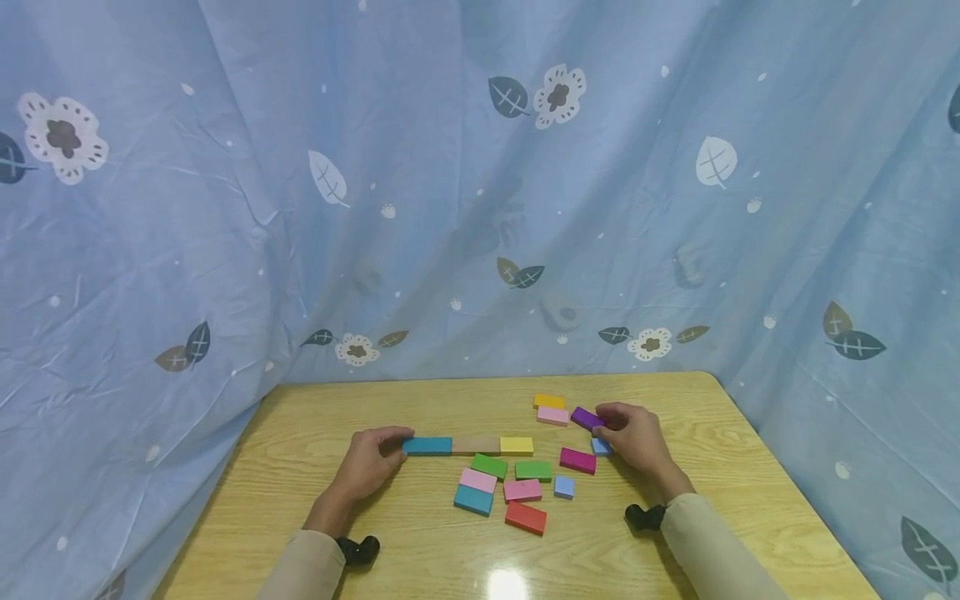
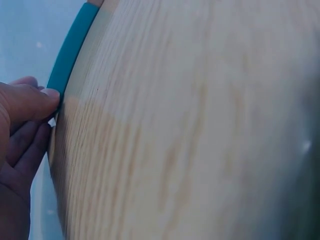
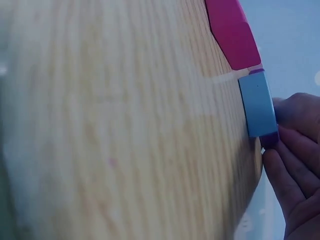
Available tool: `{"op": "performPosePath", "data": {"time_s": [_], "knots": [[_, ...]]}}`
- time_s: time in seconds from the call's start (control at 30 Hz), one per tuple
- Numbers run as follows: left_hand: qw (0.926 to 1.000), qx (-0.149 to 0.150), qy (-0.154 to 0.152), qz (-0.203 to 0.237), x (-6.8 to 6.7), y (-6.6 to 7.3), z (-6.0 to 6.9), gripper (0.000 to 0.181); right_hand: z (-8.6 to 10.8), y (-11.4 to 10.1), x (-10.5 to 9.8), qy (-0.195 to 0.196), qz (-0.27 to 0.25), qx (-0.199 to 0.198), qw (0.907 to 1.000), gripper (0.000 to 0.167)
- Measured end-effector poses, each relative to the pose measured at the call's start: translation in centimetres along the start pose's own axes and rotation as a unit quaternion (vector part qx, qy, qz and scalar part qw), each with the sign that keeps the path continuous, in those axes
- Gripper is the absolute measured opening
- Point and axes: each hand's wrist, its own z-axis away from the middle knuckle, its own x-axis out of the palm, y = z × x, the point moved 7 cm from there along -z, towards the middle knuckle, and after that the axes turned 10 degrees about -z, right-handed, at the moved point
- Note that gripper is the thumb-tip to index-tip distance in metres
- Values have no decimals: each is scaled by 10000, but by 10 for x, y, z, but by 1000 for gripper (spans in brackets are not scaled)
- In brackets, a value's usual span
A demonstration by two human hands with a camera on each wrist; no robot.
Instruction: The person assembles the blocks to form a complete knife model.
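Note:
A row of three blocks lies end to end on the table: a blue block (image 1: 427, 447), a bare wood block (image 1: 476, 446) and a yellow block (image 1: 516, 447). My left hand (image 1: 369, 462) pinches the blue block's left end; in the left wrist view the thumb (image 2: 42, 102) lies against it. On the other side, my right hand (image 1: 637, 439) grips the right end of a tilted purple block (image 1: 587, 418). A small light blue block (image 1: 601, 447) sits just in front of it, partly covering the purple one in the right wrist view. A magenta block (image 1: 577, 461) lies nearby.
In front of the row are green blocks (image 1: 533, 472), pink blocks (image 1: 522, 490), a second blue block (image 1: 473, 500), a red block (image 1: 526, 517) and a light blue cube (image 1: 564, 487). Behind it lies an orange block (image 1: 549, 402). A patterned curtain (image 1: 450, 208) borders the wooden table (image 1: 300, 408).

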Motion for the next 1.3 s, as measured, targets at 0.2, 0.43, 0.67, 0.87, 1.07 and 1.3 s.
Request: {"op": "performPosePath", "data": {"time_s": [0.2, 0.43, 0.67, 0.87, 1.07, 1.3], "knots": [[10000, -22, 25, 40, 1, 0, -1, 39, 0, -2, -6, 0, 177, -82, 9998, 35], [9999, -112, -48, 43, 0, 0, -1, 38, 0, -14, -15, -100, -29, -394, 9992, 36], [10000, -67, 51, 14, -1, 2, -1, 39, -2, -41, 0, -564, -483, -817, 9939, 35], [10000, -79, 4, 42, 0, 1, 0, 38, -1, -47, 24, -976, -523, -944, 9894, 32], [9999, -86, 2, 97, 0, 2, 1, 39, -1, -44, 41, -1125, -321, -931, 9888, 31], [10000, -90, 15, 37, 0, 1, 1, 39, 1, -38, 49, -1274, -50, -801, 9886, 29]]}}
